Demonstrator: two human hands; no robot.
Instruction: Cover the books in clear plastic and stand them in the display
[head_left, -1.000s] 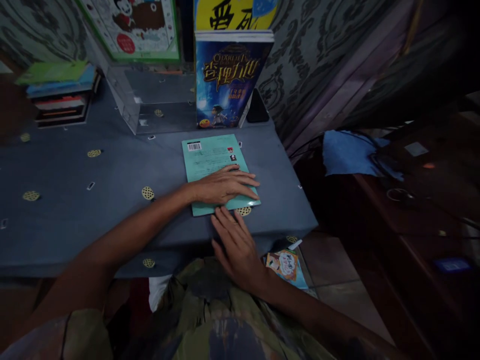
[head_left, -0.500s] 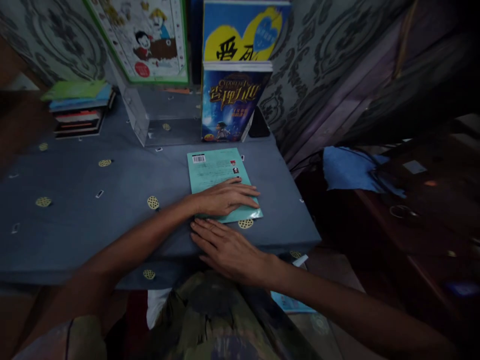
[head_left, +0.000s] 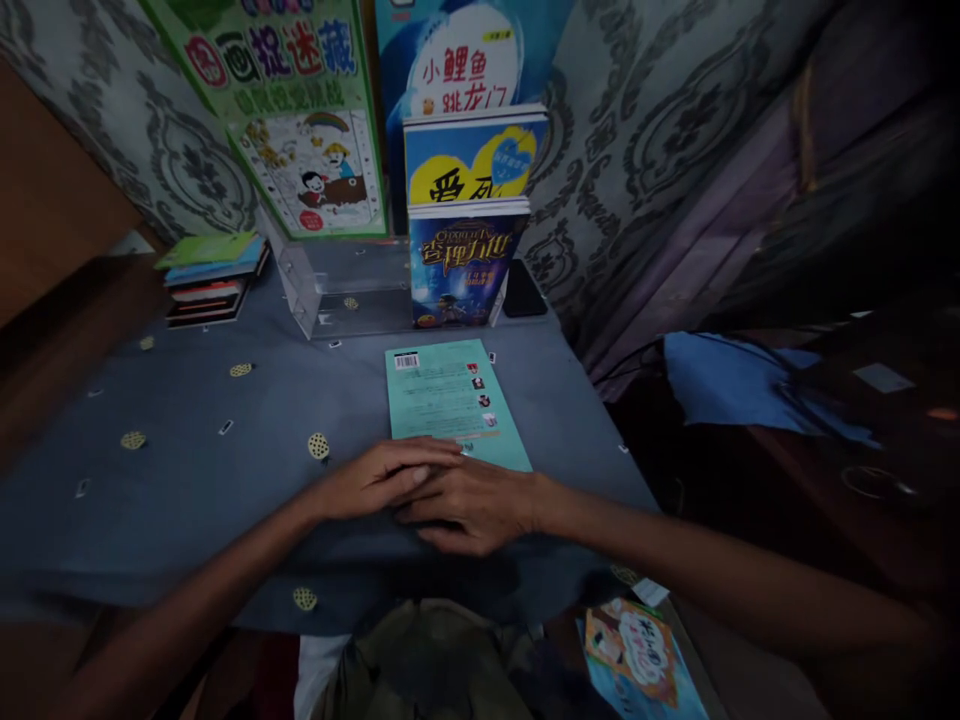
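On the table (head_left: 187,480), under a grey-blue spotted cloth, a teal book (head_left: 450,400) lies flat, back cover up, near the front edge. Both hands meet at its near end: the left hand (head_left: 375,480) lies flat, fingers spread and released, tips on the book's lower edge, and the right hand (head_left: 472,505) lies just beside it, fingers loose, grasping nothing. To handle the book well, I judge the palms should press evenly so it does not skid on the cloth. Behind it, upright books (head_left: 465,220) lean on the wall; one cover reads 小鲤鱼跳龙门. A barcode (head_left: 406,361) marks the teal cover's far corner; its smaller print is unreadable.
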